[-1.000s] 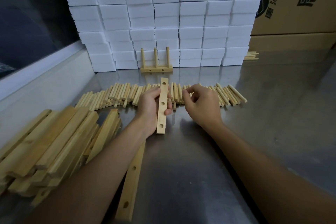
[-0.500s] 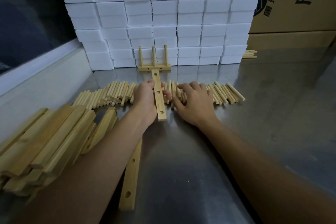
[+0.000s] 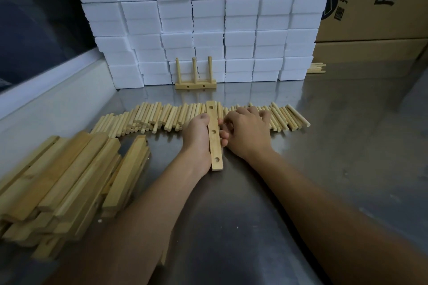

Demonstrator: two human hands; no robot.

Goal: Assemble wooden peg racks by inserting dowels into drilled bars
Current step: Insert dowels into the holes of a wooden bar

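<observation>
Left grip (image 3: 198, 136) curled round a drilled bar (image 3: 215, 136) – three holes facing up, lying mid-desk (image 3: 347, 146), far end over the row of dowels (image 3: 150, 118). Right grip (image 3: 247, 132) fingers bent down onto the dowels; pinching one or not – cannot tell. Finished peg rack (image 3: 195, 84) upright at the desk's far edge, against white foam blocks (image 3: 208, 18). Pile of bars (image 3: 69, 176) at the left edge.

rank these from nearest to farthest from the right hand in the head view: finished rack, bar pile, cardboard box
From the right hand:
1. Finished rack, straight ahead against the foam blocks.
2. Bar pile, on the left, beyond the left hand.
3. Cardboard box, back right corner.
</observation>
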